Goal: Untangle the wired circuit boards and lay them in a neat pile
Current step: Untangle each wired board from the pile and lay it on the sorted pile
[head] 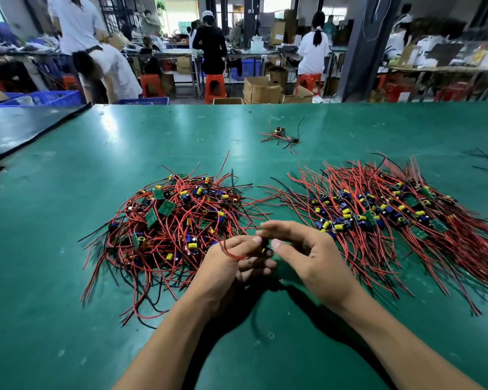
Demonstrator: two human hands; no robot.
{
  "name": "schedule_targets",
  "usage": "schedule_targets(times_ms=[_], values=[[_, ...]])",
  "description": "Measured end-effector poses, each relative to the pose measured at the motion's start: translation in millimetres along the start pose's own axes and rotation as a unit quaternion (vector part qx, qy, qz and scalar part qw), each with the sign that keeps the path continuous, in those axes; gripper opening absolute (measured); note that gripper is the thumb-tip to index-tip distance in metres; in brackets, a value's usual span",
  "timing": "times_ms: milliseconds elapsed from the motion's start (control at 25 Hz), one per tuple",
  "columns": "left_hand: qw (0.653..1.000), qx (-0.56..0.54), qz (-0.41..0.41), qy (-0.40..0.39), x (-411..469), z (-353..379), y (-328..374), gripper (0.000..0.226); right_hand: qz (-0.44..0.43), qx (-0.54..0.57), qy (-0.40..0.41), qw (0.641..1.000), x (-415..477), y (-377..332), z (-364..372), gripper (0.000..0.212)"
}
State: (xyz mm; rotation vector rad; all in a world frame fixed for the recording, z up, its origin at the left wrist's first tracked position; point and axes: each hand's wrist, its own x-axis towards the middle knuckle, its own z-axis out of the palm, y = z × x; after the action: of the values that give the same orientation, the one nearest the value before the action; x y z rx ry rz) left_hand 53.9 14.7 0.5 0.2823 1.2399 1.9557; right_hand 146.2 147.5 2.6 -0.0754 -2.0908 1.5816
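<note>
frame centre: left hand [231,267] pinches red wires [232,253] of board [264,244] | right hand [307,256] curled beside, grasp unclear | judged light, floppy, snag-prone: hold board edges

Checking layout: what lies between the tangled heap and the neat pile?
Head view: left hand holding one board, right hand at it; beyond, mat with stray wires.

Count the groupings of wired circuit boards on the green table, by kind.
Tangled heap of red-wired green circuit boards: 1
Neat fanned pile of red-wired boards: 1
Small stray cluster of wired boards, far side: 1
Single wired board gripped by the left hand: 1
Total: 4
</note>
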Motion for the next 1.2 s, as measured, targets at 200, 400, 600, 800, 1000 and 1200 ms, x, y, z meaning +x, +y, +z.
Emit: schedule_targets(times_ms=[200,400,600,800,1000,1200], values=[[0.994,0.089,0.039,-0.041,-4,-1,-4,0.011,0.101,0.009,0.038,0.994,4,3,1,0.03],[0.982,0.166,0.063,-0.065,-10,3,-6,0.014,0.104,-0.026,0.05,0.993,5,1,-2,0.004],[0.989,0.124,0.028,-0.076,-13,4,1,0.016,0.241,0.192,0.096,0.946,8,-4,-4,0.02],[0.992,0.113,0.022,-0.06,-14,7,5,0.017,0.277,0.299,0.084,0.909,9,-7,-1,0.014],[0.978,0.202,0.051,-0.021,-15,17,1,0.02,0.255,0.235,0.068,0.935,7,-8,1,0.031],[0.978,0.195,0.073,-0.017,-17,16,3,0.025,0.265,0.244,-0.068,0.93,4,-8,-4,0.022]])
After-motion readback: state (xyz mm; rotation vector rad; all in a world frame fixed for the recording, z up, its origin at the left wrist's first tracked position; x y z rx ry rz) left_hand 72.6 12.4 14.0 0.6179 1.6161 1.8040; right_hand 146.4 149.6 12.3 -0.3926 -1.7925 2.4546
